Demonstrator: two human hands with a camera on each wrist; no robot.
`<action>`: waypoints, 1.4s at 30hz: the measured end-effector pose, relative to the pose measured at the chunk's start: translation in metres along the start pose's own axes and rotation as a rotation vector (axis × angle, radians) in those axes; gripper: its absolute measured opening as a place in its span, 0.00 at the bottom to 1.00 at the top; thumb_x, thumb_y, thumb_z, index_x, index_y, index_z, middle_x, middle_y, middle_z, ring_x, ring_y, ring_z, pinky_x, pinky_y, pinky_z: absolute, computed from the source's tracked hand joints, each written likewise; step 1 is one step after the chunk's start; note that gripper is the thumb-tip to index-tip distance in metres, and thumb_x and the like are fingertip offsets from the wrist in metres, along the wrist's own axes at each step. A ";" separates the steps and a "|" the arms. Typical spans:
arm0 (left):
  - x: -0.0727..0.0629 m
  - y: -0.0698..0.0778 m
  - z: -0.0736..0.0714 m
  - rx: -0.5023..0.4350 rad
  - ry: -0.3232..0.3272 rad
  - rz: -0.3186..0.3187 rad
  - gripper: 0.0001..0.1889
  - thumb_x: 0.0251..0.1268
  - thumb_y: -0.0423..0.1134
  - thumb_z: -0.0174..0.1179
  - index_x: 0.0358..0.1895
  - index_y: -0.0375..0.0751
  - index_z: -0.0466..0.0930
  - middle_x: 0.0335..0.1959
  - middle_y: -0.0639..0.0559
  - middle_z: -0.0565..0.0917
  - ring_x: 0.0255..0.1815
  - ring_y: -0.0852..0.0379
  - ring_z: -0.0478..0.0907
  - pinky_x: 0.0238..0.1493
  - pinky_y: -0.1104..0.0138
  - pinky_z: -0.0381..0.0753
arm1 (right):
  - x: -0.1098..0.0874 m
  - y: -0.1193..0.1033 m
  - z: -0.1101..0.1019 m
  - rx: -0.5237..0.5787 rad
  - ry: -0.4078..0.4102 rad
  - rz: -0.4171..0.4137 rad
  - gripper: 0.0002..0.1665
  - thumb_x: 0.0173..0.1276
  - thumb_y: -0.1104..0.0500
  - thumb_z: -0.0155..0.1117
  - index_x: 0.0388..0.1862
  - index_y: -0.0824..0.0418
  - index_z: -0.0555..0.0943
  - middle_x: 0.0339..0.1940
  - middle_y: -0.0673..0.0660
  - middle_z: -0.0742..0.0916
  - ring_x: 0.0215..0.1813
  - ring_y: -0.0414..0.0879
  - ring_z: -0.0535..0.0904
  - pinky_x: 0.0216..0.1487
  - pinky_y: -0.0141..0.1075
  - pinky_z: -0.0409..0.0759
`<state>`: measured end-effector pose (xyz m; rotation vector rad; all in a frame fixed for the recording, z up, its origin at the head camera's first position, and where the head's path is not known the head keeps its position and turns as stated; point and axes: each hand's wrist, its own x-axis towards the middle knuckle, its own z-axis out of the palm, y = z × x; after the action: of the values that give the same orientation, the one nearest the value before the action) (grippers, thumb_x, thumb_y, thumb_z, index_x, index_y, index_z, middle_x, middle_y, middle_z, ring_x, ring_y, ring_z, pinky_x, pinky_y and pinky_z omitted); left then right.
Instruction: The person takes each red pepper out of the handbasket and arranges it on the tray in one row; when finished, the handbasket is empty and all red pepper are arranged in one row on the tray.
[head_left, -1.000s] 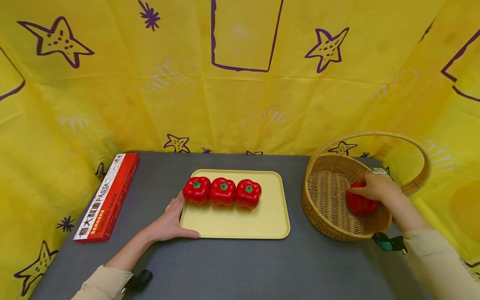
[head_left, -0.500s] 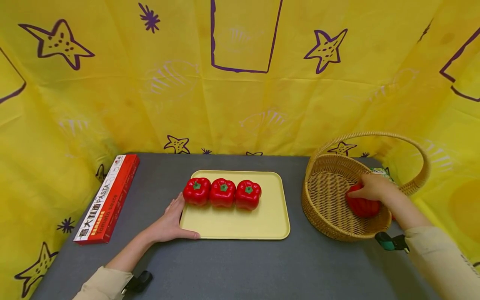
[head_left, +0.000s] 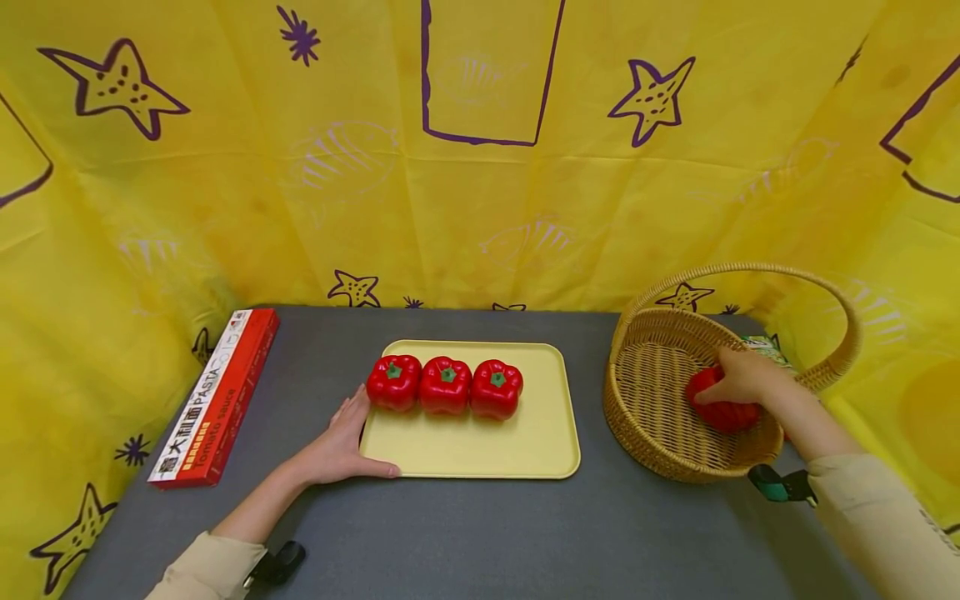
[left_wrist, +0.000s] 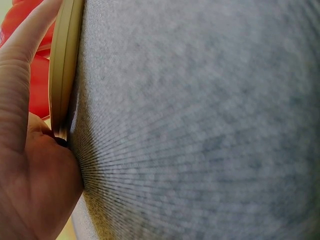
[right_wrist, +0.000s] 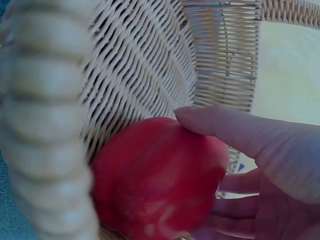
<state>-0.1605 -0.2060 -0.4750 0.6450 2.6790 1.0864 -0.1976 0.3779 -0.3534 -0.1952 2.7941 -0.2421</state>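
Note:
Three red bell peppers [head_left: 446,385] stand in a row, stems up, on a pale yellow tray [head_left: 480,454]. At the tray's left front corner is my left hand [head_left: 337,450], its thumb straight along the front edge and its fingers against the left side. The left wrist view shows the thumb near the tray rim [left_wrist: 64,70]. Inside the wicker basket [head_left: 637,437] at the right, my right hand [head_left: 753,379] grips another red bell pepper [head_left: 720,408]. In the right wrist view this pepper [right_wrist: 160,180] lies against the weave, its stem not visible.
A red and white pasta box [head_left: 213,396] lies at the table's left edge. The basket's tall handle [head_left: 750,268] arches beside my right forearm. Behind the basket, a green packet [head_left: 765,343] shows partly. Yellow patterned cloth [head_left: 480,225] hangs behind the dark grey table [head_left: 480,533].
The pepper in the basket has shifted slightly to the left, with my right thumb now lower on it. My left hand, the tray and its three peppers stay where they were.

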 end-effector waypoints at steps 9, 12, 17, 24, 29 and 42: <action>0.000 -0.001 0.000 0.004 -0.002 0.002 0.68 0.40 0.61 0.75 0.79 0.41 0.38 0.78 0.38 0.45 0.77 0.35 0.35 0.69 0.37 0.35 | 0.000 -0.003 0.004 0.044 0.024 -0.022 0.45 0.51 0.44 0.76 0.51 0.78 0.70 0.39 0.71 0.81 0.41 0.67 0.78 0.35 0.54 0.81; 0.000 0.000 0.000 0.000 0.000 0.004 0.68 0.39 0.60 0.75 0.79 0.41 0.38 0.78 0.38 0.45 0.77 0.35 0.35 0.69 0.37 0.35 | 0.000 -0.006 0.007 0.061 0.073 -0.060 0.44 0.51 0.43 0.76 0.50 0.77 0.72 0.37 0.67 0.82 0.39 0.63 0.79 0.35 0.51 0.80; -0.001 0.000 0.001 -0.004 0.006 0.010 0.67 0.40 0.60 0.75 0.79 0.40 0.38 0.78 0.36 0.45 0.76 0.33 0.35 0.69 0.36 0.35 | -0.003 -0.013 0.012 0.096 0.142 -0.112 0.45 0.51 0.45 0.77 0.53 0.77 0.72 0.38 0.66 0.83 0.41 0.62 0.80 0.38 0.53 0.80; 0.000 0.000 0.001 -0.001 0.008 0.009 0.67 0.40 0.60 0.75 0.79 0.40 0.39 0.78 0.37 0.45 0.77 0.34 0.35 0.69 0.36 0.35 | -0.010 -0.022 0.018 0.150 0.200 -0.134 0.47 0.54 0.46 0.76 0.59 0.79 0.69 0.47 0.74 0.81 0.46 0.66 0.79 0.41 0.55 0.80; 0.000 0.001 0.000 -0.003 0.004 0.003 0.67 0.40 0.60 0.75 0.79 0.40 0.38 0.78 0.37 0.45 0.77 0.34 0.34 0.69 0.37 0.35 | -0.015 -0.026 0.024 0.166 0.264 -0.148 0.46 0.54 0.48 0.76 0.59 0.80 0.69 0.50 0.77 0.79 0.48 0.69 0.77 0.43 0.58 0.79; 0.000 -0.002 0.001 0.004 0.009 0.004 0.68 0.39 0.61 0.75 0.79 0.41 0.38 0.78 0.38 0.45 0.77 0.34 0.35 0.69 0.37 0.35 | -0.025 -0.040 0.026 0.231 0.343 -0.122 0.50 0.55 0.46 0.76 0.63 0.78 0.66 0.55 0.78 0.76 0.52 0.71 0.75 0.47 0.61 0.77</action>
<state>-0.1611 -0.2063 -0.4770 0.6484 2.6897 1.0874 -0.1612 0.3390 -0.3624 -0.2919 3.0596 -0.6835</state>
